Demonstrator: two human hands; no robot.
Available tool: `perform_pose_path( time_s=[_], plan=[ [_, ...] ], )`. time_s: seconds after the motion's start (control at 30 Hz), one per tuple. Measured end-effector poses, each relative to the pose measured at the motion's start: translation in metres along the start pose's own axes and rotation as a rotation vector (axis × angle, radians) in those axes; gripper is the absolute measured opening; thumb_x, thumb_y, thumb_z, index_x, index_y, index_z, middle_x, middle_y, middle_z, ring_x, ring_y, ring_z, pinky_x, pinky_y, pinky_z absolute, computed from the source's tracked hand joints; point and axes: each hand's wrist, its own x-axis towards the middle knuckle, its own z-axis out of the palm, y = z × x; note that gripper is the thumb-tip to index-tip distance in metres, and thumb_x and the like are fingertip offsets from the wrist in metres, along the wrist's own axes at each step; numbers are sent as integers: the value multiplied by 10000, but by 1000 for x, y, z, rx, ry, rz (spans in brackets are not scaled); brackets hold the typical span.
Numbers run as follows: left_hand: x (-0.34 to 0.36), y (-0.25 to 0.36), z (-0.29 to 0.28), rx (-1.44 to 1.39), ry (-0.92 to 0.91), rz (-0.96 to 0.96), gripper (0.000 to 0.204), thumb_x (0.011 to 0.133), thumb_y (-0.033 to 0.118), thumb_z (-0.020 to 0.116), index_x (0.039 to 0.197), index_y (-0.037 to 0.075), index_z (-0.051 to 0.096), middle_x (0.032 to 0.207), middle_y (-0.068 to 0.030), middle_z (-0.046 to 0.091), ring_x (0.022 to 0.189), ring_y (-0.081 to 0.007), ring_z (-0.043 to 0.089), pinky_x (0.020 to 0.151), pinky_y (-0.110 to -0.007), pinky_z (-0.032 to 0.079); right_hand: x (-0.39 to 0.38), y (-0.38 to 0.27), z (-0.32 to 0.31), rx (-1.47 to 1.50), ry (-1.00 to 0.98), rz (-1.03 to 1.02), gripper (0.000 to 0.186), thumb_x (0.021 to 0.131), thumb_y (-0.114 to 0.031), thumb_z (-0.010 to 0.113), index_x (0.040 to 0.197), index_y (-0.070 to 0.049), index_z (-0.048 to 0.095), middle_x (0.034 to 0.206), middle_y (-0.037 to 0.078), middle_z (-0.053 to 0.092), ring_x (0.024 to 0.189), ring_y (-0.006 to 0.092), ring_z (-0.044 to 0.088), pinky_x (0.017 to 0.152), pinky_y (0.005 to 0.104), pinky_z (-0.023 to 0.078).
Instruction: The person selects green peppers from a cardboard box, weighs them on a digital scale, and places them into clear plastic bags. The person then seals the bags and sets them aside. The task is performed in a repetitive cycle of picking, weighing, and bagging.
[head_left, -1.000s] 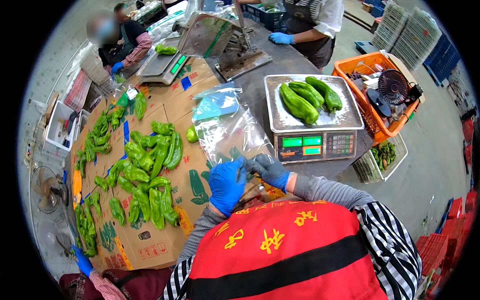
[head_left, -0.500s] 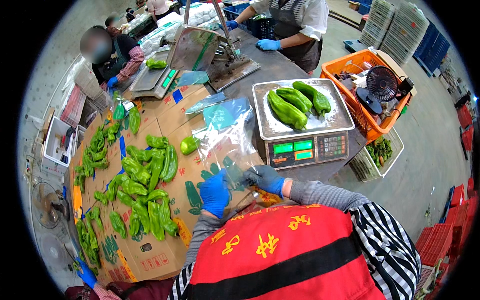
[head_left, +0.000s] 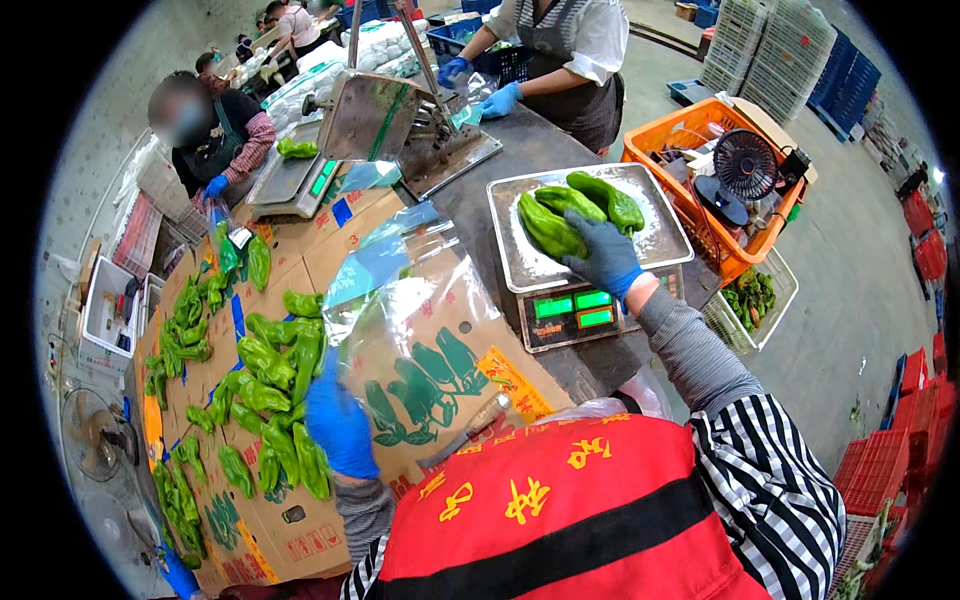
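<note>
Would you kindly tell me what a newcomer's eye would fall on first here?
Probably the red garment at bottom centre. Next, the loose green peppers strewn over cardboard on the left. Then three big peppers on the scale, right of centre, with the dark-gloved right hand at them.

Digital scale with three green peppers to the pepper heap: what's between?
Head view: clear plastic bag over cardboard, blue-gloved left hand beside the heap, and a strip of dark tabletop along the scale.

Peppers (head_left: pixel 546 226) on scale (head_left: pixel 657 218) (crate (head_left: pixel 750 255) to its right), more peppers (head_left: pixel 265 362) on cardboard (head_left: pixel 330 515) at left.
</note>
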Motion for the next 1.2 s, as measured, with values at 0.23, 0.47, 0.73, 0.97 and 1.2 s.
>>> perform_pose_path(
  time_s=[0.23, 0.47, 0.73, 0.97, 1.2],
  plan=[
    [-69, 16, 101, 183, -585, 148, 506, 783, 151, 554, 1284, 91, 525, 731, -113, 592, 667, -282, 609, 543, -423, 466, -1, 2, 27, 172, -130, 92, 850, 711, -193, 729, 1440, -124, 299, 1124, 222, 571, 1059, 390, 551, 904, 399, 455],
    [-75, 7, 104, 81, -652, 58, 524, 798, 184, 557, 1311, 89, 509, 800, -153, 626, 695, -322, 615, 577, -444, 474, 30, 49, -23, 1045, 267, 394, 533, 800, -145, 681, 1306, -88, 525, 1195, 85, 597, 1064, 178, 577, 887, 280, 458],
    [-65, 14, 119, 42, -638, 155, 514, 800, 190, 556, 1303, 92, 519, 764, -144, 610, 666, -316, 601, 559, -440, 465, 2, 268, 15, 128, 86, 974, 466, 881, -382, 599, 1080, 38, 632, 990, 193, 673, 862, 297, 649, 751, 349, 492],
    [-70, 17, 105, 64, -584, 139, 441, 789, 132, 539, 1216, 23, 557, 712, -132, 604, 625, -303, 594, 536, -438, 456, 20, 83, -22, 65, 31, 385, 969, 653, -464, 788, 1411, -92, 311, 1360, 281, 403, 1253, 393, 435, 1006, 405, 391],
    [-75, 8, 111, 16, -612, 65, 376, 835, 174, 535, 1196, 82, 591, 785, -146, 622, 675, -330, 603, 569, -457, 463, 25, 59, -15, -108, -2, 393, 803, 671, -340, 736, 1381, -181, 396, 1364, 300, 358, 1166, 433, 487, 975, 427, 433]
  ],
)
